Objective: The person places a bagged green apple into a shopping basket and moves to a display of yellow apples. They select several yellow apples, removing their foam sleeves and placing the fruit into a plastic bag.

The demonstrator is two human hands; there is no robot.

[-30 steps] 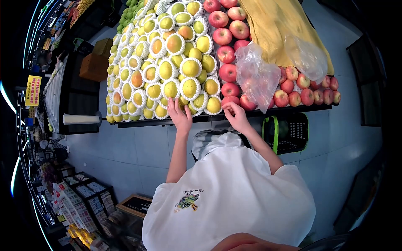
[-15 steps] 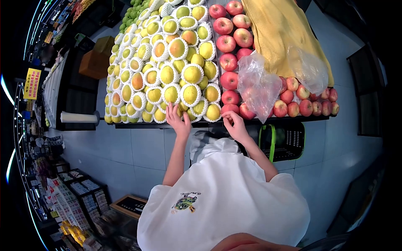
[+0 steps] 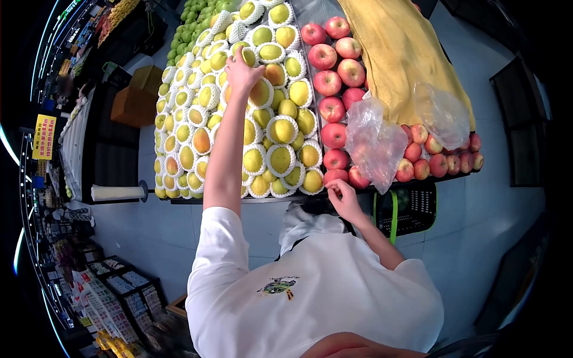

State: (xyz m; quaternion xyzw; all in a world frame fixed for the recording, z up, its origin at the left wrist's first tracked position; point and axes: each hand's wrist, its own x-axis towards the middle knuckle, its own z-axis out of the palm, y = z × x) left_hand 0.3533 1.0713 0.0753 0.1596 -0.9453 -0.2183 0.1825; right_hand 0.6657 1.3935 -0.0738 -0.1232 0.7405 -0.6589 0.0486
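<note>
My left hand (image 3: 243, 73) reaches far over the slanted display of yellow-green fruits in white foam nets (image 3: 281, 160). Its fingers and thumb are around one netted fruit (image 3: 248, 56), whose lower part is hidden. My right hand (image 3: 343, 197) is at the display's front edge, just below the nearest red apple (image 3: 335, 176). Its fingers are curled together, with nothing visible in them. Red apples (image 3: 327, 82) lie in rows to the right of the netted fruits.
A yellow cloth (image 3: 397, 59) covers part of the apples. Two clear plastic bags (image 3: 375, 143) lie on them. Below the right front edge is a black basket with a green handle (image 3: 394, 216). A white roll (image 3: 116, 193) is at the left, and green fruits (image 3: 192, 24) are at the back.
My left hand has moved from the front edge far up over the netted fruits and closed around one. My right hand has stayed near the front apple. The view has shifted slightly.
</note>
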